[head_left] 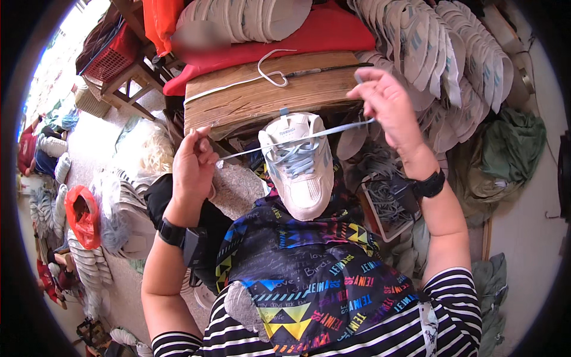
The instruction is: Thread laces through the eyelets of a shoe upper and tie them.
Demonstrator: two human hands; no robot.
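Note:
A white sneaker [306, 190] with light blue laces rests against my patterned apron, toe toward me and tongue toward the wooden bench. A pale blue shoelace [342, 128] runs taut across the top of the shoe, from one hand to the other. On the left, my left hand [195, 163] pinches one end, with its fingers closed. My right hand [389, 107] is raised to the right of the shoe; the lace runs into its curled fingers, while the thumb and forefinger point left. The lower eyelets are threaded with crossed laces [300, 163].
Beyond the shoe, a wooden bench [238, 98] bears a white cord [270, 74] and a thin dark tool [321, 69]. Rows of shoes [410, 41] stand behind it. A tray of laces [386, 205] lies at right. An orange bag [82, 217] and stacked shoes lie left.

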